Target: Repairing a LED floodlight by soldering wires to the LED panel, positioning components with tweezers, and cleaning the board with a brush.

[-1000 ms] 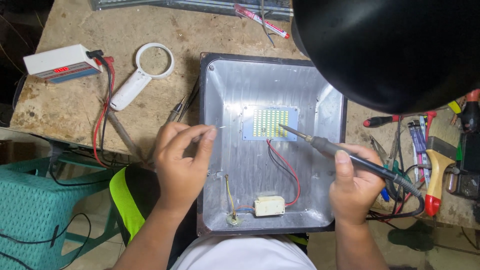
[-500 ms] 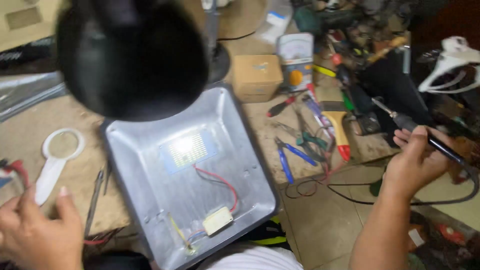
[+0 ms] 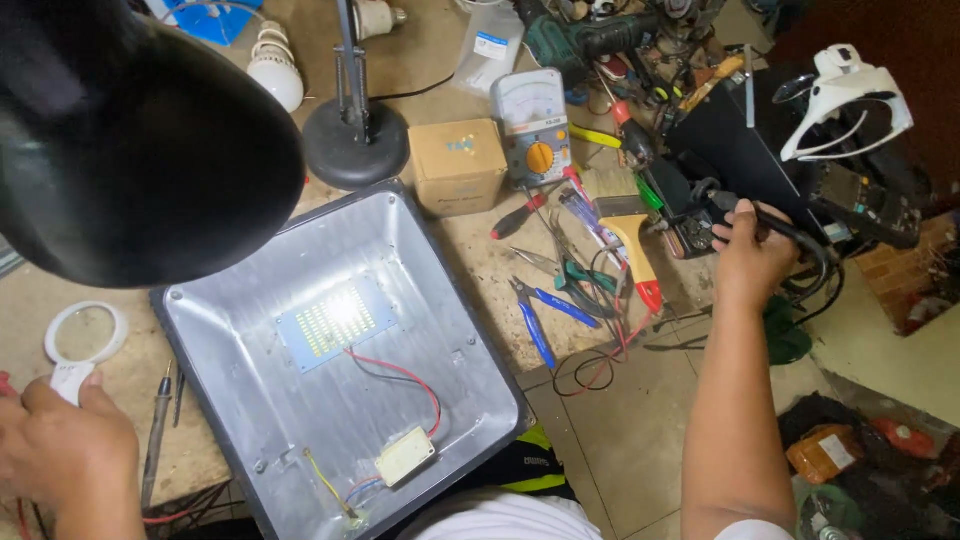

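head view: our right hand [image 3: 748, 255] closed round soldering iron [image 3: 790, 232], tip at stand [image 3: 690, 215] on far right of bench [image 3: 480, 260]. our left hand [image 3: 62, 448] pinching magnifier handle [image 3: 72, 378]. lamp housing [image 3: 345, 365] between, led panel [image 3: 335, 320] untouched. we judge iron-parking step; next needs magnifier over panel.

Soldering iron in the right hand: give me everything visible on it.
The soldering iron shows only in part: a slim dark handle gripped in the right hand, fingers wrapped around it, running up-left to down-right. The tip end points toward the dark stand at the cluttered far-right side of the bench, and cannot be seen clearly. A dark cord leaves the rear of the handle and curves down past the wrist. Handle looks like black plastic or rubber. Whether the tip touches the stand cannot be told.
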